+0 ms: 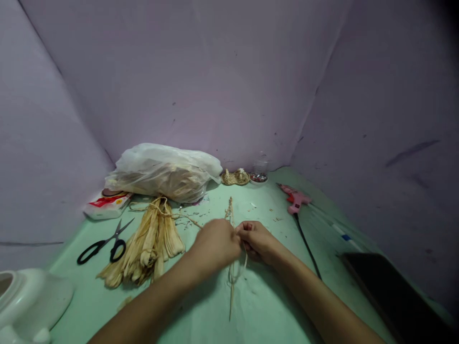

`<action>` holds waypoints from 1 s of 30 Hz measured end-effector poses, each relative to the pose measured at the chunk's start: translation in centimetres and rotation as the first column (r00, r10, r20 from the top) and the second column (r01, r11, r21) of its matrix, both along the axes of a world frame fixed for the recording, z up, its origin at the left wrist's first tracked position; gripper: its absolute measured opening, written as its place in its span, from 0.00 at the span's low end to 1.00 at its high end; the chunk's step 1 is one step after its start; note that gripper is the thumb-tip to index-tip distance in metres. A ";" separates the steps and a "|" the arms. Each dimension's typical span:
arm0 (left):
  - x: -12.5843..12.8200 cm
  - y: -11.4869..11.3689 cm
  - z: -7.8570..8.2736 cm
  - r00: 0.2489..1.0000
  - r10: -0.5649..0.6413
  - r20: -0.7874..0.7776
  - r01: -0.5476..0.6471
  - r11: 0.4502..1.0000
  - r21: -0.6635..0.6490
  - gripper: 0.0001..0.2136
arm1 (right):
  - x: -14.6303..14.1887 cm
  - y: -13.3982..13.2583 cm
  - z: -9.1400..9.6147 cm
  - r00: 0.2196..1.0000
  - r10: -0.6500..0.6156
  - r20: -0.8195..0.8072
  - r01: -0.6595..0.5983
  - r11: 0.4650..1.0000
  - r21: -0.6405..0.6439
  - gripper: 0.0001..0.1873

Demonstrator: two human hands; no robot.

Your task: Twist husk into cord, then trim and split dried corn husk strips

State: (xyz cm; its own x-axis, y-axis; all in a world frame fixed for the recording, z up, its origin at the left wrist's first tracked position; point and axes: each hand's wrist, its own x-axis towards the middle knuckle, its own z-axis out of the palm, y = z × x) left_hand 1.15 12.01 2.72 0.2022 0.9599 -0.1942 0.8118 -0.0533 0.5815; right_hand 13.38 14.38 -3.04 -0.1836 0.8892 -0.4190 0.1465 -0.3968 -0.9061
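My left hand [219, 242] is closed, its back turned up and most fingers hidden; it appears to grip the straw-coloured fibre cord. Fingertip to fingertip beside it, my right hand [257, 239] pinches the same cord, and a thin loop [245, 260] hangs below its fingers. A narrow length of twisted cord [231, 298] runs down toward me below the hands, with its far end [230, 204] showing beyond them. To the left lies a bundle of dried husk strips [152, 248], tied at the top, with a strand trailing toward my left hand.
Black-handled scissors [107, 244] lie open at left near a white-and-red box [107, 206]. Behind are a filled plastic bag [165, 172], a woven piece [235, 177] and a clear cup [259, 174]. At right are a pink glue gun [296, 198], its cable and a dark flat device [390, 291].
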 end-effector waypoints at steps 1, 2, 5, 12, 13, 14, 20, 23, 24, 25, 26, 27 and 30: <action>-0.4 0.7 -0.1 0.973 0.127 0.194 -0.102 0.986 -0.132 0.06 | 0.0 0.0 0.2 1.000 0.009 0.000 -0.009 1.000 0.000 0.05; -0.7 1.4 -0.3 0.890 0.283 0.358 -0.171 0.934 -0.313 0.08 | 0.1 0.0 0.3 1.000 0.016 0.001 -0.016 1.000 0.005 0.06; -0.7 2.5 -1.3 0.767 0.417 0.488 -0.118 0.839 -0.532 0.13 | 0.1 0.0 0.3 1.000 0.027 0.002 -0.027 0.999 0.043 0.07; -0.6 3.3 -3.5 0.617 0.526 0.586 0.129 0.667 -0.734 0.08 | 0.1 0.3 0.1 0.999 0.044 0.000 -0.044 0.996 0.080 0.06; -0.8 3.6 -3.6 0.608 0.542 0.580 0.150 0.639 -0.754 0.09 | 0.1 0.3 0.2 0.999 0.046 0.000 -0.046 0.996 0.080 0.05; -1.0 3.8 -3.8 0.600 0.556 0.575 0.167 0.615 -0.770 0.10 | 0.2 0.3 0.2 0.999 0.049 -0.001 -0.049 0.996 0.080 0.06; -1.2 4.3 -4.3 0.559 0.599 0.573 0.208 0.568 -0.797 0.12 | 0.4 0.4 -0.1 0.998 0.060 -0.025 -0.058 0.994 0.091 0.05; -1.1 4.2 -4.4 0.559 0.598 0.575 0.206 0.571 -0.794 0.11 | 0.5 0.4 -0.2 0.998 0.060 -0.035 -0.057 0.995 0.086 0.05; -1.1 4.1 -4.5 0.560 0.592 0.580 0.202 0.581 -0.788 0.11 | 0.5 0.4 -0.3 0.998 0.060 -0.037 -0.057 0.995 0.084 0.05; -1.1 4.1 -4.5 0.563 0.583 0.586 0.194 0.596 -0.780 0.10 | 0.5 0.5 -0.3 0.997 0.060 -0.039 -0.057 0.995 0.083 0.05; -1.0 4.0 -4.6 0.568 0.571 0.592 0.182 0.614 -0.768 0.09 | 0.6 0.5 -0.3 0.997 0.062 -0.042 -0.059 0.995 0.083 0.05; -1.0 4.0 -4.6 0.577 0.556 0.598 0.167 0.637 -0.753 0.09 | 0.6 0.5 -0.3 0.997 0.066 -0.047 -0.062 0.994 0.085 0.04; -1.0 3.8 -4.6 0.623 0.500 0.602 0.107 0.708 -0.698 0.09 | 0.7 0.4 -0.1 0.994 0.085 -0.065 -0.079 0.993 0.092 0.03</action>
State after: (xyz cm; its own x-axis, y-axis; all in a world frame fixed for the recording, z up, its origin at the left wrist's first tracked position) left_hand 0.19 15.77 -1.89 0.3788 0.6838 -0.6236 0.0492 0.6580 0.7514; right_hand 14.08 14.81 -3.18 -0.2831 0.9031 -0.3228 0.1120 -0.3032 -0.9463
